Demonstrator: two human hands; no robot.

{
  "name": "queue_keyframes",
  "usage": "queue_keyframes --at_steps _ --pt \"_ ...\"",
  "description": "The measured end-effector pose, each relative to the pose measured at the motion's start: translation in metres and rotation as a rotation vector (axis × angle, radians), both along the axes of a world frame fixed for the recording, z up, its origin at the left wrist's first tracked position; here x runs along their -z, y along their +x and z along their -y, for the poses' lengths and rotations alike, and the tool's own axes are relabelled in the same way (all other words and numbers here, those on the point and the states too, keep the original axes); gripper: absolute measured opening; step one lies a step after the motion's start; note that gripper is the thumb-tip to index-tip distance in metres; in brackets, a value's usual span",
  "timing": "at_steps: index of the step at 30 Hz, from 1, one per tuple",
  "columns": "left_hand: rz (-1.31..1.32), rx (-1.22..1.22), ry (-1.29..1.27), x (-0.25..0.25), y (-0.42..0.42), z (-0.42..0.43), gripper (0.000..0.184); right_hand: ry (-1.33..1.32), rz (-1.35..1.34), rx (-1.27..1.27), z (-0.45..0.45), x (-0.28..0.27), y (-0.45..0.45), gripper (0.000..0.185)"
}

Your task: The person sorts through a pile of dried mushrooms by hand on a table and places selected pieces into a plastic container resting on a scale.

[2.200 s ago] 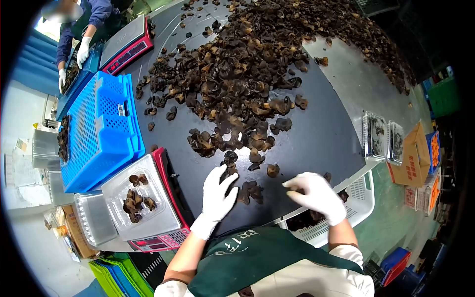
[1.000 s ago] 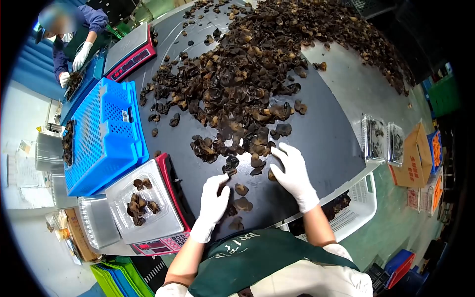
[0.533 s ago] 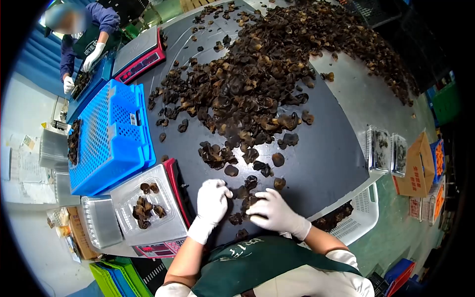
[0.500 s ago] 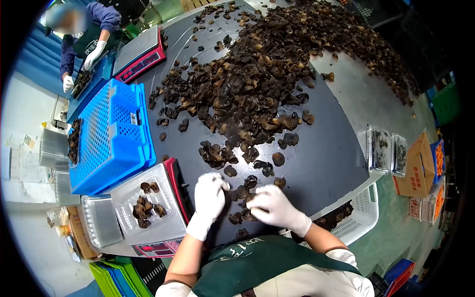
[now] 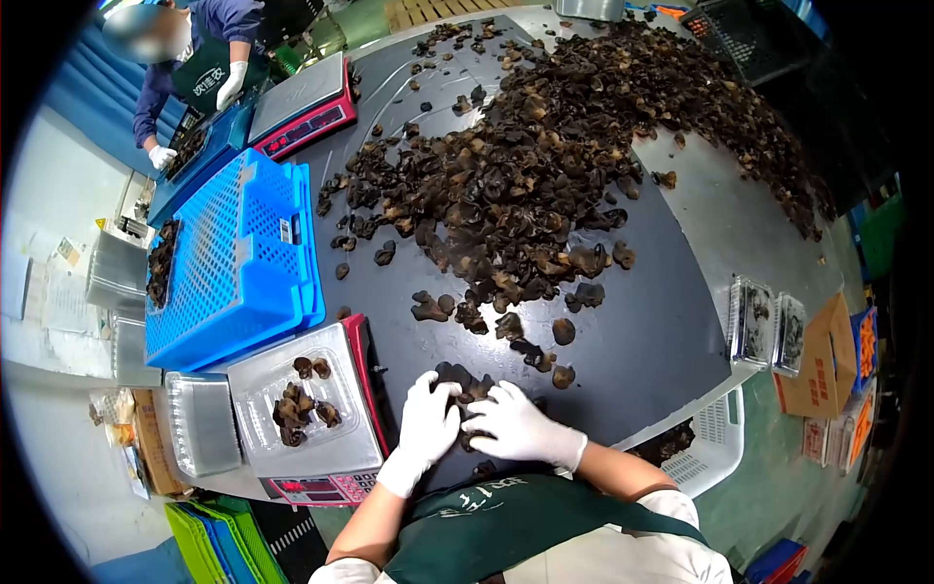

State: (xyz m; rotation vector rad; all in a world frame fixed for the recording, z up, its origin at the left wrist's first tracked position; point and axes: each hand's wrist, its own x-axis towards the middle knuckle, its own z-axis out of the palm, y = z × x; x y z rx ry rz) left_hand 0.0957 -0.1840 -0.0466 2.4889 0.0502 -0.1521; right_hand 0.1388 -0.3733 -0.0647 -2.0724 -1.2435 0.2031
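Observation:
My two white-gloved hands are close together at the near edge of the dark table mat, with a small bunch of wood ear mushrooms (image 5: 460,378) between them. My left hand (image 5: 426,425) curls its fingers around the left side of the bunch. From the other side my right hand (image 5: 518,426) bends its fingers onto the same mushrooms; the fingertips are partly hidden. Beyond them spreads a large heap of dark brown wood ear mushrooms (image 5: 516,185). Left of my hands, a clear plastic tray (image 5: 255,428) with a few mushrooms lies on a weighing scale (image 5: 365,448).
A blue crate (image 5: 224,253) stands behind the scale, near a second red scale (image 5: 306,122). Stacked clear trays (image 5: 201,428) are at far left. A white basket (image 5: 720,438) sits below the table's right edge. Across the table a co-worker (image 5: 209,58) handles a filled tray.
Both hands have drawn closer together around the mushrooms, with a cluster from farther up the mat now gathered between them. The camera view has shifted slightly.

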Motion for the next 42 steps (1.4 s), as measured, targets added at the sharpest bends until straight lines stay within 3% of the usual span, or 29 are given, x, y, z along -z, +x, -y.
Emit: queue_keyframes --at_steps 1,3,4,5,7,11,14,16,18,22,24,26,27,30,32,33,34,35,37,38,40,42 --pt "0.066 0.034 -0.002 -0.002 -0.013 -0.002 0.029 0.182 -0.019 0.021 -0.002 -0.004 0.012 0.016" --pt "0.055 -0.022 -0.093 -0.002 -0.029 -0.008 0.03 0.268 0.171 0.216 -0.011 -0.011 0.037 0.008" --pt "0.046 -0.063 -0.138 -0.003 -0.033 -0.011 0.03 0.115 0.162 0.197 -0.015 -0.014 0.057 0.009" --pt "0.062 -0.105 -0.152 -0.002 -0.036 -0.013 0.03 0.2 -0.031 0.331 -0.028 -0.003 0.072 0.01" --pt "0.055 -0.137 -0.132 -0.001 -0.038 -0.016 0.032 0.12 0.062 0.483 -0.047 0.002 0.097 0.017" --pt "-0.055 -0.191 -0.215 -0.013 -0.033 -0.015 0.034 -0.091 0.198 0.443 -0.063 0.03 0.11 0.025" --pt "0.061 -0.172 -0.017 -0.034 -0.015 -0.006 0.036 0.177 -0.102 0.383 -0.044 0.036 0.111 0.027" --pt "0.153 -0.17 0.059 -0.037 0.006 -0.001 0.034 0.307 -0.412 0.419 -0.014 -0.006 0.103 0.027" --pt "0.24 -0.136 0.041 -0.026 0.035 0.002 0.031 0.426 -0.933 0.462 0.027 -0.021 0.097 0.031" --pt "0.373 -0.102 0.065 0.015 0.103 0.007 0.029 0.826 -1.306 0.38 0.11 -0.024 0.069 0.04" --pt "0.444 -0.068 0.349 0.035 0.127 0.004 0.036 0.784 -1.301 0.425 0.145 -0.026 0.049 0.041" --pt "0.349 -0.078 0.58 0.055 0.137 -0.001 0.037 0.639 -1.259 0.502 0.18 -0.033 0.027 0.035" --pt "0.345 -0.07 0.634 0.061 0.139 -0.006 0.036 0.45 -1.245 0.543 0.201 -0.044 0.017 0.033" --pt "0.36 -0.011 0.691 0.053 0.137 -0.008 0.025 0.075 -1.142 0.611 0.257 -0.039 -0.017 0.032" --pt "0.431 -0.026 0.582 0.032 0.127 0.006 0.015 -0.427 -0.97 0.885 0.273 -0.055 -0.027 0.033" --pt "0.499 -0.05 0.472 0.017 0.119 0.016 0.009 -0.492 -0.888 1.021 0.267 -0.068 -0.026 0.032" --pt "0.557 -0.004 0.373 -0.001 0.111 0.032 0.01 -0.469 -0.761 1.025 0.266 -0.072 -0.023 0.031" --pt "0.343 0.137 0.174 -0.014 0.102 0.044 0.016 -0.435 -0.7 1.079 0.257 -0.081 -0.016 0.031" --pt "0.288 0.455 -0.227 -0.042 0.072 0.083 0.036 -0.294 -0.532 1.117 0.245 -0.079 -0.009 0.027" --pt "0.218 0.53 -0.306 -0.054 0.064 0.091 0.038 -0.293 -0.532 1.115 0.236 -0.078 -0.004 0.027" --pt "0.35 0.468 -0.234 -0.057 0.072 0.09 0.032 -0.199 -0.224 0.914 0.206 -0.082 0.013 0.025" --pt "0.521 0.184 -0.157 -0.026 0.097 0.066 0.021 -0.147 -0.174 0.777 0.177 -0.073 0.029 0.024"
